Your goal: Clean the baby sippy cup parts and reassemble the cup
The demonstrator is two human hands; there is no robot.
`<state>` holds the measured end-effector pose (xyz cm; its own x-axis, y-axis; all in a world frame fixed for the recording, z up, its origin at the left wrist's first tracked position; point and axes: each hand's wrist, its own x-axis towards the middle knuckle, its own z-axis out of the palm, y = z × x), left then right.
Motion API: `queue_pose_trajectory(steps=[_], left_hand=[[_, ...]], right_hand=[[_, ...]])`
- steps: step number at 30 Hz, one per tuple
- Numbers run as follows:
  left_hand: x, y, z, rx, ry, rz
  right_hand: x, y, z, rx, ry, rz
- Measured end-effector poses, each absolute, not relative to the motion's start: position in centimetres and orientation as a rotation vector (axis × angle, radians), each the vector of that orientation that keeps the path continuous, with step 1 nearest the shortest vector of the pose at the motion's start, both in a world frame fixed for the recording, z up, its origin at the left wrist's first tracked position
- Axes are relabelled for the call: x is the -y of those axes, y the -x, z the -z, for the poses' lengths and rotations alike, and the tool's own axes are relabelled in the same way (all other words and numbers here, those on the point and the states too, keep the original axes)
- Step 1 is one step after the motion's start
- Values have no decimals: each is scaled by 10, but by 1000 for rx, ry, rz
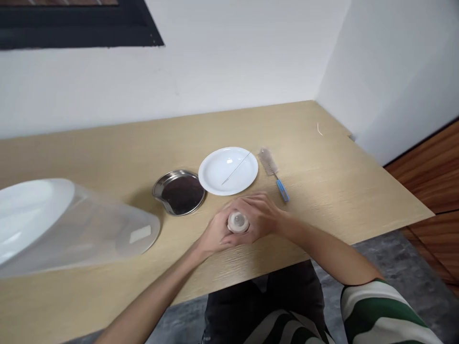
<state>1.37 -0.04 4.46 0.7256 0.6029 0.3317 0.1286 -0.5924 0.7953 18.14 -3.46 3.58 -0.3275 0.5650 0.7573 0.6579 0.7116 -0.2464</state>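
Note:
Both my hands close around a baby bottle [238, 221] over the near part of the table. Its white collar and clear nipple point up at me, and the rest of the bottle is hidden by my fingers. My left hand [216, 232] wraps it from the left. From the right, my right hand [261, 212] curls round the far side. Just beyond them lies a white plate [215, 174] with a thin wire-like rod [234, 169] across it. A bottle brush [274, 173] with a blue handle rests right of the plate.
A kidney-shaped steel dish [157, 188], dark inside, sits left of the plate. A tall translucent container [96, 224] with a white label stands on the left. A small pale curved strip [319, 129] lies at the far right of the wooden table [344, 177]. White walls rise behind.

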Motion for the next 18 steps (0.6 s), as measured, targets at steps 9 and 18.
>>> queue_pose_trajectory(steps=[9,18], left_hand=[[-2,-15,-24,-759,-1935,-571],[-1,-18,-31,-731,-1874,-451]], right_hand=[[38,-182,-49,2084,1146,119],[30,-190,-55,2145,1033,-224]])
